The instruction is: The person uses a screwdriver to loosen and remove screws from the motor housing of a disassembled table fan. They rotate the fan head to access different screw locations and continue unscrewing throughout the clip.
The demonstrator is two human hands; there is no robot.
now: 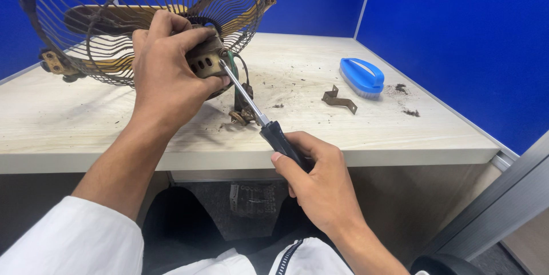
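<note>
Here, viewed from above and behind two bare hands at a pale wood-grain tabletop (400, 132) set against blue partition walls. Left hand (166, 72) clamped around a small rusty motor housing (205, 57) at the back of a wire fan guard (143, 17), tilted up off the tabletop with its open bowl facing away. Right hand (320, 177) closed on the black handle of a screwdriver (257, 112), nearer the viewer and lower, off the front edge of the tabletop. Long axis of the screwdriver running diagonally from lower right up to upper left, its metal tip touching the motor housing just beside the left hand's fingertips. So the motor up and to the left of the right hand, already gripped by the left. Hands apart, joined only through tool and motor. Dangling under the motor, a short cord with a corroded fitting (243, 112). Further right on the tabletop, a bent rusty bracket (338, 99) and a blue scrubbing brush (361, 77), well apart from both hands, with dark crumbs of dirt scattered about.
</note>
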